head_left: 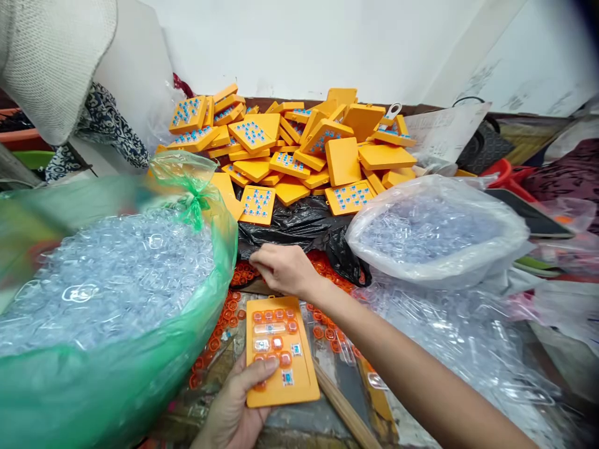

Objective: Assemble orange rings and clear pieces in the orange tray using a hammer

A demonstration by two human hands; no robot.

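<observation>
My left hand (248, 393) grips a yellow plastic panel (304, 374) by its lower left, thumb on top. On the panel's face sit several orange translucent caps (285, 358), and clear elongated pieces (269, 328) are set among them. Two small blue-and-white squares (287, 377) show without orange caps over them. Beyond the panel, my right hand (283, 268) reaches over a heap of loose orange caps (243, 273). Its fingers are bent and pinched together; whatever they hold, if anything, is hidden.
A green bag (224, 249) of clear plastic pieces stands left, a white bag (510, 240) of similar pieces right. Yellow panels (344, 162) are piled at the back against the wall, behind black plastic (299, 221). A wooden stick (346, 408) lies beside the held panel.
</observation>
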